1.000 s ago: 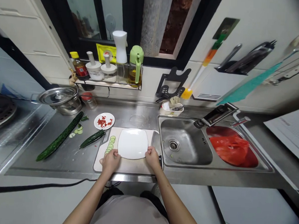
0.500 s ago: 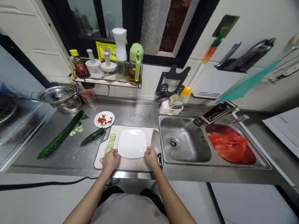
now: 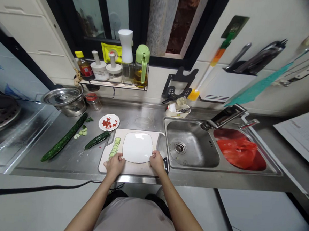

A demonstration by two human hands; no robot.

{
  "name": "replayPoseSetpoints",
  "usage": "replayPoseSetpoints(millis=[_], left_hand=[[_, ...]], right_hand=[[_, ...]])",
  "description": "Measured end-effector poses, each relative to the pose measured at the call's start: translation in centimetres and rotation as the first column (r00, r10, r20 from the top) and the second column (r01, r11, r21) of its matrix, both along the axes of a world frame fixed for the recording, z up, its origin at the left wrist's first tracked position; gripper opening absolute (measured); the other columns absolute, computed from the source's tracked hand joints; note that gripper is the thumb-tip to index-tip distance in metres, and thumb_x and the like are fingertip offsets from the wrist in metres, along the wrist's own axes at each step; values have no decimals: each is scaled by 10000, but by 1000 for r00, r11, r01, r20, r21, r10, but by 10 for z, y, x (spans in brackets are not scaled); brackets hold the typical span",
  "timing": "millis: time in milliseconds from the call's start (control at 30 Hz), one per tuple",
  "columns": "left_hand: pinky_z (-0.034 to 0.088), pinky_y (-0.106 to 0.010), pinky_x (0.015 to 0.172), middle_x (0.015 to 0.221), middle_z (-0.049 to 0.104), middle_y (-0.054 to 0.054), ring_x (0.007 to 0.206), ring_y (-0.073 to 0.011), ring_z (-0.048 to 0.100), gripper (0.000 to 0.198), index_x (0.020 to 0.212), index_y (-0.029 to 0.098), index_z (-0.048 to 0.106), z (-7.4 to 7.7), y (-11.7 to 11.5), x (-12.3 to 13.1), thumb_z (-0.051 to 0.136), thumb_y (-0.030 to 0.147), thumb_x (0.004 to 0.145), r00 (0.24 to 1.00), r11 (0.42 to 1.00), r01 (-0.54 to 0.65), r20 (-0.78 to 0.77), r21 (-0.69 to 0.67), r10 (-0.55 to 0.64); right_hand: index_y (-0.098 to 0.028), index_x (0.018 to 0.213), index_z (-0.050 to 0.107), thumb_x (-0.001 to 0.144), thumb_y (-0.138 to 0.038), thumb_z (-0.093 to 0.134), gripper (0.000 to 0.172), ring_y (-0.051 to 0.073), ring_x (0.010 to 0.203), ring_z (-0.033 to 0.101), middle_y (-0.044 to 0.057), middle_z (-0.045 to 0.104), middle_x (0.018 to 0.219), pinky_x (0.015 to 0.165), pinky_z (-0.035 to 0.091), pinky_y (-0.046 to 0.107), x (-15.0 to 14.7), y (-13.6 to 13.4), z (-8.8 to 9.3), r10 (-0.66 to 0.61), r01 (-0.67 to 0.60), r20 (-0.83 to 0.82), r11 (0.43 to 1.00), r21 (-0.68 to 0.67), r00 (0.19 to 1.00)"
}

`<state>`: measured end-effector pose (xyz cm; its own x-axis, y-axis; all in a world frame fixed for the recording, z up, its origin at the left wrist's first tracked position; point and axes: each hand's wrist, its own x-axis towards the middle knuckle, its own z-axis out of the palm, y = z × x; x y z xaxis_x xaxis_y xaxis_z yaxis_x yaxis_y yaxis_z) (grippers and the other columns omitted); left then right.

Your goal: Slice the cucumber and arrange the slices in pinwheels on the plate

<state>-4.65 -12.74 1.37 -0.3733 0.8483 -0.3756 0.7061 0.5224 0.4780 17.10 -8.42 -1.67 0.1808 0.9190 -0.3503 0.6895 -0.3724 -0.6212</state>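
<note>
A white rounded-square plate (image 3: pixel 138 147) is over the cutting board (image 3: pixel 138 169), its near corners gripped by my two hands. My left hand (image 3: pixel 115 164) pinches the near left corner, close to a row of cucumber slices (image 3: pixel 115 147) on the board. At the near right corner, my right hand (image 3: pixel 157 162) pinches the rim. Beside that hand lies a knife (image 3: pixel 165 165) with a black handle, its blade flat along the board's right edge. Whether the plate rests on the board or hovers just above it, I cannot tell.
Left of the board lie a long cucumber (image 3: pixel 64 138), a cut cucumber piece (image 3: pixel 97 140) and a few scraps (image 3: pixel 83 131). A small plate (image 3: pixel 102 121) holds chopped red bits. A lidded pot (image 3: pixel 66 101) stands behind. The sink (image 3: pixel 194 146) is at right, with a red bag (image 3: pixel 237 152).
The whole view has shifted slightly. Both hands keep the same hold on the plate, and nothing else has visibly moved.
</note>
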Motion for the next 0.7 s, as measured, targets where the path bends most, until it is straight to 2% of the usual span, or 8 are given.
replayPoseSetpoints(millis=[167,267,367,500,700], left_hand=[[359,-428,891,893,696,-22,996,-264,614,318,1094,271,606,2,-3,-6,539,311,785,1000,1000,-7,9,6,7],[366,-425,891,913,691,-26,974,-256,617,397,1182,270,533,2,-8,-26,550,353,795,997,997,-71,-1,26,71],[376,-421,887,970,682,-44,1007,-259,609,424,1202,256,496,0,-16,-51,548,400,806,988,988,-149,-30,41,150],[385,-434,888,996,675,-47,1012,-274,613,387,1142,250,526,-3,-26,-70,545,446,809,984,989,-147,-95,18,148],[381,-446,893,1008,682,-62,1028,-295,605,322,1036,261,612,-6,-28,-63,542,470,801,982,994,-111,-154,-21,106]], right_hand=[[-138,1134,592,786,-121,494,362,162,717,592,14,632,745,660,376,231,2,-2,12,43,-43,74,999,-9,996],[-113,1226,562,821,-211,499,422,201,767,608,45,650,776,701,401,260,9,-3,23,40,-47,96,996,71,995],[-105,1254,550,836,-277,471,459,213,756,607,42,643,768,704,420,275,17,-4,28,10,-17,46,989,147,999],[-111,1221,569,827,-310,457,455,207,733,595,34,632,761,700,425,280,20,-7,24,-18,22,-24,980,199,1000],[-121,1164,594,807,-347,451,445,190,667,571,16,609,711,660,418,276,15,-11,12,-11,29,-71,967,253,997]])
